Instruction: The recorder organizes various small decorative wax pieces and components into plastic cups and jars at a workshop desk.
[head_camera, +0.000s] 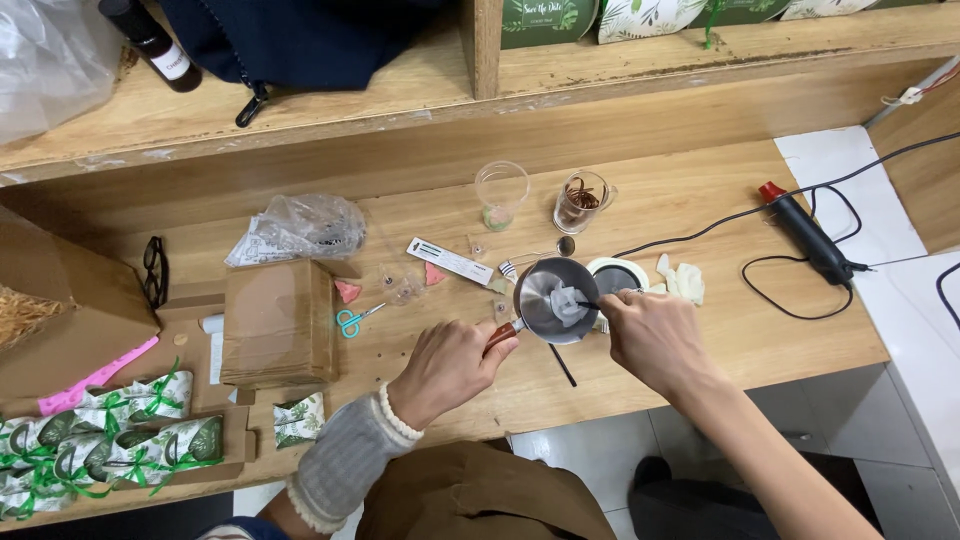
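My left hand (446, 368) grips the reddish handle of a small steel pot (541, 282) held over the wooden table (700, 340). Pale wax-like lumps (566, 303) lie inside the pot. My right hand (655, 335) pinches a thin dark stick (589, 304) whose tip reaches into the pot among the lumps. A round white hotplate (622, 272) sits just right of the pot, partly hidden by it.
Behind the pot stand a clear cup (501, 193), a glass jar (581, 201), a spoon (545, 252) and a white strip (449, 260). Teal scissors (352, 320), a cardboard box (277, 322), a heat gun (806, 232) with cable, eyeglasses (154, 270) and wrapped green packets (110, 435) lie around.
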